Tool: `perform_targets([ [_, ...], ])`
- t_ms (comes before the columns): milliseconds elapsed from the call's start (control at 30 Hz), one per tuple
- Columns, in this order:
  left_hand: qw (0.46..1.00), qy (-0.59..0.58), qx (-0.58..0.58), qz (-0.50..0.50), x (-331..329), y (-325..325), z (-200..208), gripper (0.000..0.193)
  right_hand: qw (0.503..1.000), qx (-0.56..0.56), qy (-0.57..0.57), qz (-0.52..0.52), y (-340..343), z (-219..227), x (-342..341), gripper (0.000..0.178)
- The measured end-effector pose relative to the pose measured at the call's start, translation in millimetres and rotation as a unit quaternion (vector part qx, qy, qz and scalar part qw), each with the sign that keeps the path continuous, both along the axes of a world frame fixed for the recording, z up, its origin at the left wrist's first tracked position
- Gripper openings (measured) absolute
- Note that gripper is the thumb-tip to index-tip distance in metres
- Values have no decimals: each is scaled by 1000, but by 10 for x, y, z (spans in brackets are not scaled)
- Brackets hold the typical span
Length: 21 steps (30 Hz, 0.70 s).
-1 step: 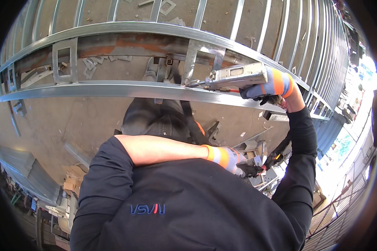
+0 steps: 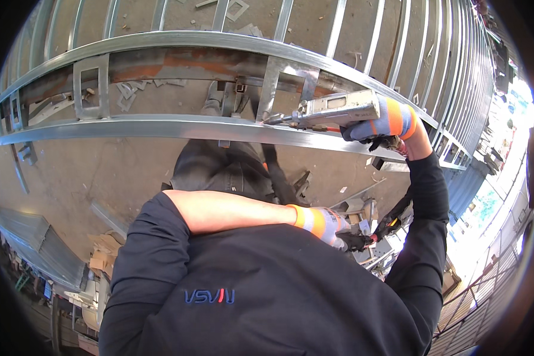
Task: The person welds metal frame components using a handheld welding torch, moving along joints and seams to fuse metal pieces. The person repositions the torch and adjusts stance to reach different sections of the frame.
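My right hand, in a grey glove with orange bands, is closed round the grip of a pale, boxy handheld welding gun. Its narrow nozzle points left, and the tip meets the near steel rail at the foot of a rectangular cut-out bracket. Low across my body, my left hand wears a matching glove. Its fingers wrap round what looks like a black cable with a red part beside them; the grip itself is partly hidden.
A far rail runs parallel, with a long row of metal bars beyond it. Another cut-out bracket joins the rails at left. Metal offcuts litter the floor. Cardboard and a corrugated metal stack lie lower left.
A dark strap-like shape with an orange spot near my legs has shifted slightly. Both hands and the welding gun hold nearly the same place.
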<state>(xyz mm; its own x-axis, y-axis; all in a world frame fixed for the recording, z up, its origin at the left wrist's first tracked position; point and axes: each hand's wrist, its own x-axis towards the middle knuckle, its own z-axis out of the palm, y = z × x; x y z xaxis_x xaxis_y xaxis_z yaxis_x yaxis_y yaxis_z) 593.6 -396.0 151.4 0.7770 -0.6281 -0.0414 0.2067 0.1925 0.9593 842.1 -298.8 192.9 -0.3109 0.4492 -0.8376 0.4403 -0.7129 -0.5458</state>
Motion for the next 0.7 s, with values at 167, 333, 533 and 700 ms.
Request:
perform_targets([
  [167, 998, -54, 38, -14, 197, 149, 54, 62, 999, 18, 42, 1, -86, -153, 114, 56],
  [333, 997, -56, 44, 4, 241, 179, -39, 58, 996, 38, 60, 52, -68, -292, 160, 53],
  [533, 996, -66, 56, -8, 333, 231, -112, 60, 986, 99, 65, 121, -69, -390, 215, 60],
  [700, 992, -90, 88, -28, 475, 90, -164, 64, 995, 56, 82, -11, -71, -320, 164, 59],
])
